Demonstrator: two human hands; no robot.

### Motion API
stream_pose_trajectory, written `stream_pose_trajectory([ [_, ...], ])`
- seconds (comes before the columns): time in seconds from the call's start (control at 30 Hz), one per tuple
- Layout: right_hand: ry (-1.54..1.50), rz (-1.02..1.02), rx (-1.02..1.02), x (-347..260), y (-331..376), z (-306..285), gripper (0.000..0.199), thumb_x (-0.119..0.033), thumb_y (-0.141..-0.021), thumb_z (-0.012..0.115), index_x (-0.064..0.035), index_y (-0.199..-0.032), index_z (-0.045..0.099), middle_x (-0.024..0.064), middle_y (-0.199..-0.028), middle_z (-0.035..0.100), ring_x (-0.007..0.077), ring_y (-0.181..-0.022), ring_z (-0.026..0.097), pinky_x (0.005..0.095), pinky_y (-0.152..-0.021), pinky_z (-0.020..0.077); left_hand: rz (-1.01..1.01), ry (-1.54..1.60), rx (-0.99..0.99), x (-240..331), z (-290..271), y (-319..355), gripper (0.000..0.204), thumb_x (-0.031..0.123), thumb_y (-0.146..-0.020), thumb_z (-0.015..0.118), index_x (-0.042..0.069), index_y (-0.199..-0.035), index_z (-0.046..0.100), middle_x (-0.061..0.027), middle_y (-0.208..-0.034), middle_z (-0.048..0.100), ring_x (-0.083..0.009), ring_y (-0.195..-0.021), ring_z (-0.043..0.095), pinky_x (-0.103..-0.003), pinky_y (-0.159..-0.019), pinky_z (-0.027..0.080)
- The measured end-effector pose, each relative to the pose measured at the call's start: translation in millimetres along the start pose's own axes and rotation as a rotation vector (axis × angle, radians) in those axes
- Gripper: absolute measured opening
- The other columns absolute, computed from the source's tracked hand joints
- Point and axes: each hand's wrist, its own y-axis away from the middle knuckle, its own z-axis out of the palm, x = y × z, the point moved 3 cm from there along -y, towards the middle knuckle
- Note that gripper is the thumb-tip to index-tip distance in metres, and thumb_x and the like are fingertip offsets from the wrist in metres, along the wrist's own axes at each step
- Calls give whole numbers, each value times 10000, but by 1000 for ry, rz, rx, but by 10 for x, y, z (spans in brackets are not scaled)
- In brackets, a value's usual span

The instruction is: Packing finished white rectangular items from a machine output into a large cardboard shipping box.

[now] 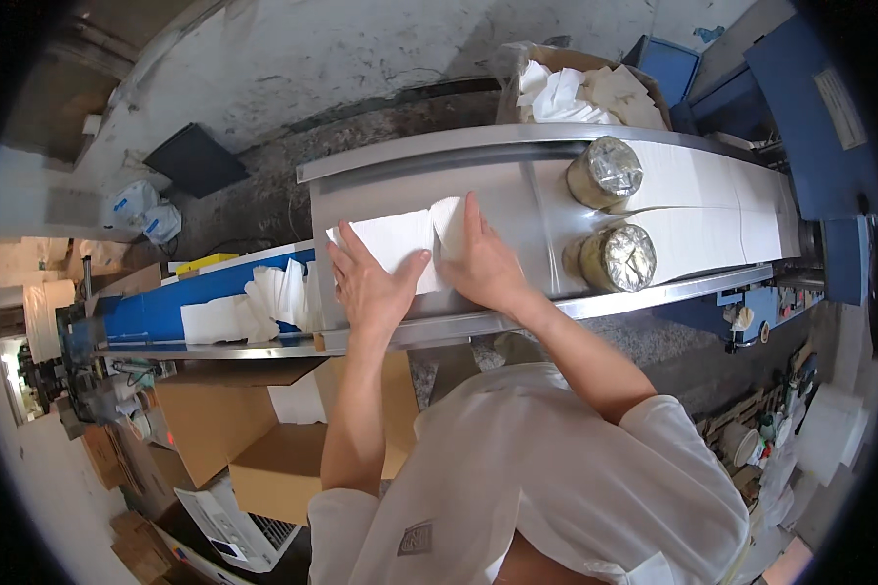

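Note:
A stack of folded white paper sheets (400, 239) lies on the metal work surface (361, 195) in front of me. My left hand (369, 283) grips its left end, fingers over the far left edge and thumb stretched across toward the middle. At the right end my right hand (486, 261) holds the paper, its index finger extended along the edge and its other fingers partly hidden. Between the hands, a gap or fold splits the paper. Two foil-wrapped cylinders, one far (605, 174) and one near (615, 258), stand to the right, by long white paper strips (702, 205).
Metal rails (556, 314) border the surface. A blue belt (146, 314) with loose white sheets (229, 317) extends left. An open cardboard box (224, 419) sits below at left; a box of crumpled paper (576, 93) stands behind. Blue machinery (800, 107) is at far right.

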Motion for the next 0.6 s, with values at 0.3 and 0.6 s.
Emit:
stream_pose_trajectory([
  [0.3,-180,-164,86,370,34,-61,909,-322,-878,755,87,-1515,253,313,-1410,499,428,-1236,570,417,-1034,470,-129,530,58,-642,-124,-256,1065,438,-882,761,-120,-1539,136,-333,-1332,536,-314,-1100,636,-365,-997,477],
  [0.6,-376,-177,-90,314,-570,-257,911,-438,-797,811,35,-1471,422,279,-1502,436,388,-1406,430,425,-1156,367,-51,697,59,-857,7,-393,763,424,-976,654,-78,-1479,377,-184,-1115,687,-197,-984,646,-310,-873,501],
])
